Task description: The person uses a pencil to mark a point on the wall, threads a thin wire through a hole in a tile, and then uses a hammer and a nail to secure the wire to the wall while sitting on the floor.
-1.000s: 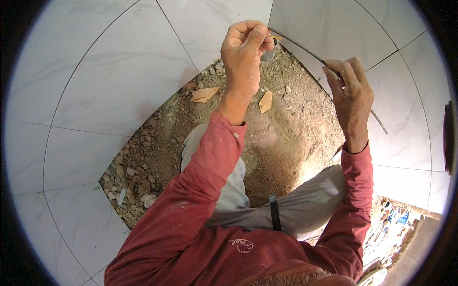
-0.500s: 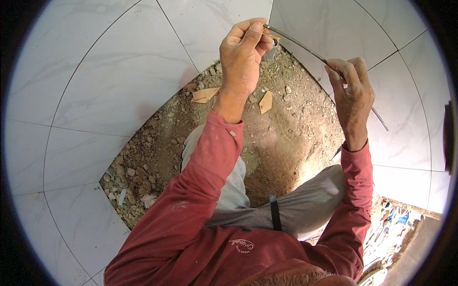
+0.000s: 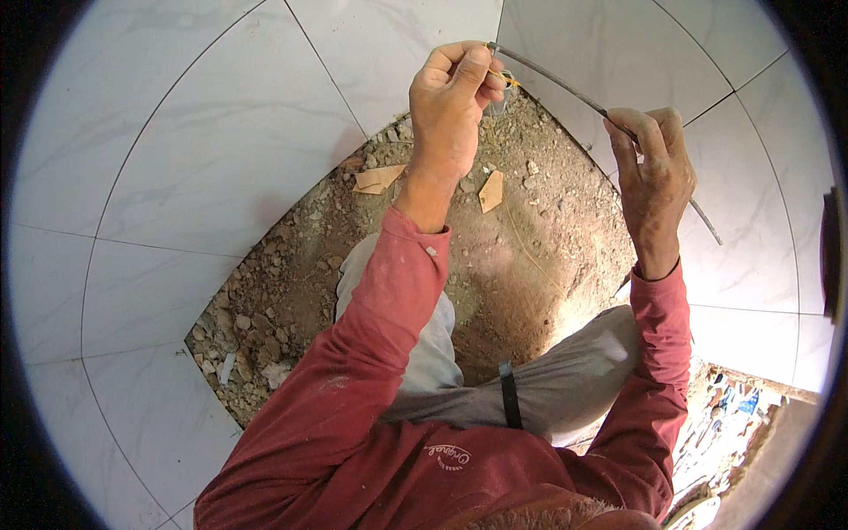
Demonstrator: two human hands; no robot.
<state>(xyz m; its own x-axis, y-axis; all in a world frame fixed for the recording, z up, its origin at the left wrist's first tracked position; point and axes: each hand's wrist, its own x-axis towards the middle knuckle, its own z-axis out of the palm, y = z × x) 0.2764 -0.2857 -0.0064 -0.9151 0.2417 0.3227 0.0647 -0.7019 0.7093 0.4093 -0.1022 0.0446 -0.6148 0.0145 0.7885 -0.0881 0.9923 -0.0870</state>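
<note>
My left hand (image 3: 449, 102), at the upper middle, pinches the upper end of a long, slightly curved dark rod or cable (image 3: 558, 81), with something thin and orange (image 3: 507, 80) at its fingertips. Just behind those fingers a grey pipe end (image 3: 500, 104) rises at the corner of the rubble-strewn dirt. My right hand (image 3: 654, 168) grips the same dark length farther down to the right, its tail sticking out past the hand.
White marbled tiles (image 3: 177, 141) surround the dirt patch (image 3: 539, 230) on both sides. Two tan flat scraps (image 3: 491, 191) lie on the dirt. My bent legs (image 3: 565, 371) are below my arms, and bright scattered debris (image 3: 724, 415) is at lower right.
The upper end of the dark length has risen slightly at my left fingertips and shows more clearly. Both hands moved up slightly and remain otherwise in much the same pose.
</note>
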